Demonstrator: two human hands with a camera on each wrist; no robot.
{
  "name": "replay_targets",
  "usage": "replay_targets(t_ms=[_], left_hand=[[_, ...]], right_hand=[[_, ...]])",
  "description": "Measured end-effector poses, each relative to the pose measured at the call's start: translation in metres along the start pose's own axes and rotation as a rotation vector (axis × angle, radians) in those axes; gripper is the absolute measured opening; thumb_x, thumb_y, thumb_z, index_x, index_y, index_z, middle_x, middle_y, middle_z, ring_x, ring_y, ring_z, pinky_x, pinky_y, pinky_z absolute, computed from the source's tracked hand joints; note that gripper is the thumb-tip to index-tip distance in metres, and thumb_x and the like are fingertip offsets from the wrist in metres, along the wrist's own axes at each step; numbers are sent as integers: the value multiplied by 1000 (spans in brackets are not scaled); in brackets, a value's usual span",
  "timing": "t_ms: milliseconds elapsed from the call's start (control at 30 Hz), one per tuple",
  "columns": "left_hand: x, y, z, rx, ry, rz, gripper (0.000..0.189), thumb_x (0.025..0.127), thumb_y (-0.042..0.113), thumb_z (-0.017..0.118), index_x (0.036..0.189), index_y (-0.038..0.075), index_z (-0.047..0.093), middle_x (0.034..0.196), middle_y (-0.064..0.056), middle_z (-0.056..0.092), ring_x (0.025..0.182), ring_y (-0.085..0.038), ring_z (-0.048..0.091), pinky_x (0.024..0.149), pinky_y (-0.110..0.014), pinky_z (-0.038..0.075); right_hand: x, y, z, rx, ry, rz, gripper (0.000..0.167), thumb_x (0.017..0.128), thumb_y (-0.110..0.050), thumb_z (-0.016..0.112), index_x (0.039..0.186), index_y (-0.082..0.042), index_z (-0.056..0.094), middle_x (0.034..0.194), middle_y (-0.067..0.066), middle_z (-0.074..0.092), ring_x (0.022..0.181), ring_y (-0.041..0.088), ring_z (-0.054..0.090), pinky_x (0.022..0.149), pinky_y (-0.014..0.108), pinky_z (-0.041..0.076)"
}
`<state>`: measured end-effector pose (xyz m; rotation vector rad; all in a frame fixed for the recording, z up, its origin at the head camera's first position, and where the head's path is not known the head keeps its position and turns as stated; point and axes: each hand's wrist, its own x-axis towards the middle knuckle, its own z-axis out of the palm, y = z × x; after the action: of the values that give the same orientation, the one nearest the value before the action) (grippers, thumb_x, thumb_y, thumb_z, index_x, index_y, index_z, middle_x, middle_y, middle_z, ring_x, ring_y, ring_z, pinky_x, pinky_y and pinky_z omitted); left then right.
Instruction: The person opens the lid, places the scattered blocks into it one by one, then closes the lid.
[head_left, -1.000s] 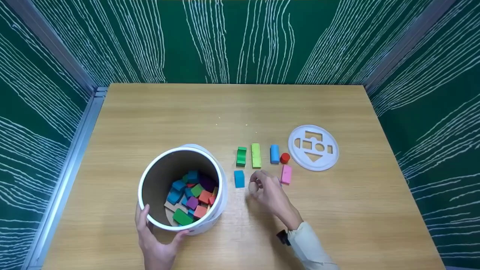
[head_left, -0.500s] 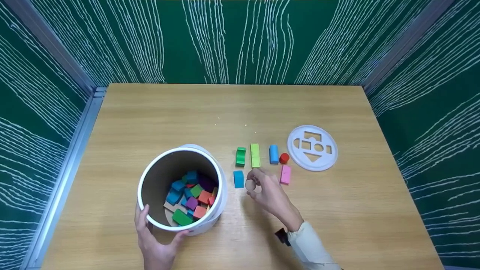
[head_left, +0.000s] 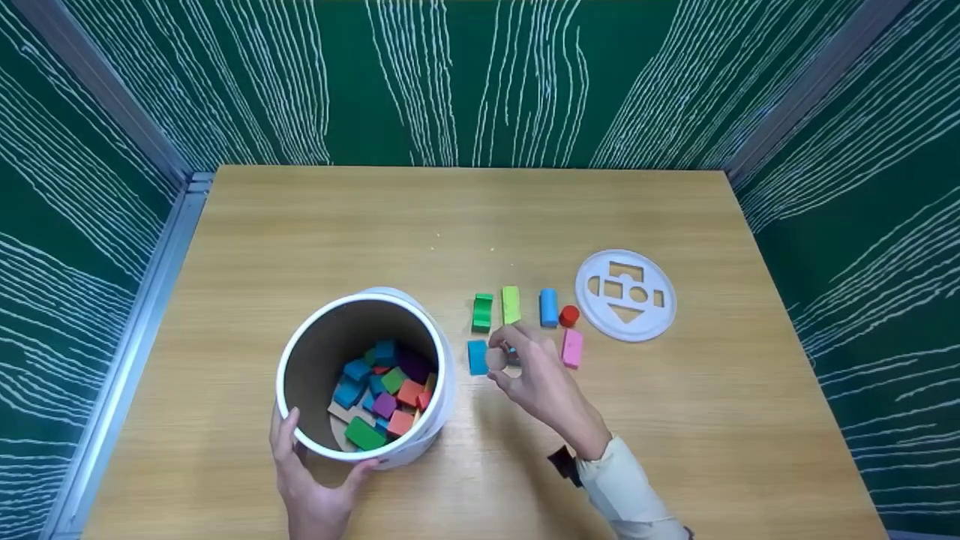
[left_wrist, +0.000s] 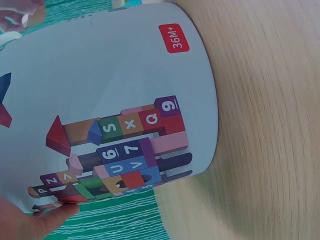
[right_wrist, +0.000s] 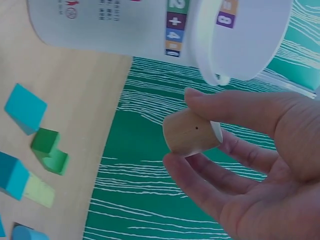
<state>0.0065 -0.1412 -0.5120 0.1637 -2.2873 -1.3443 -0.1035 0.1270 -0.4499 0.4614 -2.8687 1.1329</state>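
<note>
My left hand (head_left: pixel 313 480) holds the near left side of a white bucket (head_left: pixel 448 390), thumb and fingers spread along its wall below the rim. In the left wrist view a thumb (left_wrist: pixel 45 220) lies against the printed wall of the bucket (left_wrist: pixel 115 60). Between thumb and fingers, my right hand (head_left: pixel 544 382) pinches a plain wooden cylinder block (right_wrist: pixel 187 134), raised over the table just right of the bucket. Close beside it lies a blue block (head_left: pixel 477 358); another blue block (head_left: pixel 514 351) shows partly under the hand. Inside the bucket are several coloured blocks (head_left: pixel 365 433).
Beyond the right hand lie a green notched block (head_left: pixel 482 312), a lime block (head_left: pixel 511 304), a blue cylinder (head_left: pixel 549 307), a red cylinder (head_left: pixel 569 316) and a pink block (head_left: pixel 572 349). A white lid with shaped holes (head_left: pixel 626 328) lies flat at right. Green walls surround the table (head_left: pixel 337 225).
My right hand has raised the wooden cylinder and shifted slightly left and away from me, uncovering part of a blue block. The left hand and bucket have stayed put.
</note>
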Motion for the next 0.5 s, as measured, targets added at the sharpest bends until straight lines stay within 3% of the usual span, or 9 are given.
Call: replay_targets(t_ms=[267,500], left_hand=[[1,0,0,-3,-5,8,105,62,7,87,145,7,23,155,-6,17,139,-26,22,111,-26,27],[0,-1,-1,-1,-2,4,104,63,14,88,145,6,24,155,-11,17,139,-30,22,110,-46,29]], right_hand=[[2,-14,-9,-1,15,-29,36,70,-7,83,98,-13,62,98,1,59,89,19,56,75,25,56],[6,-26,-14,-3,37,-103,36,69,-6,84,95,-13,61,95,0,59,87,15,55,73,22,55]])
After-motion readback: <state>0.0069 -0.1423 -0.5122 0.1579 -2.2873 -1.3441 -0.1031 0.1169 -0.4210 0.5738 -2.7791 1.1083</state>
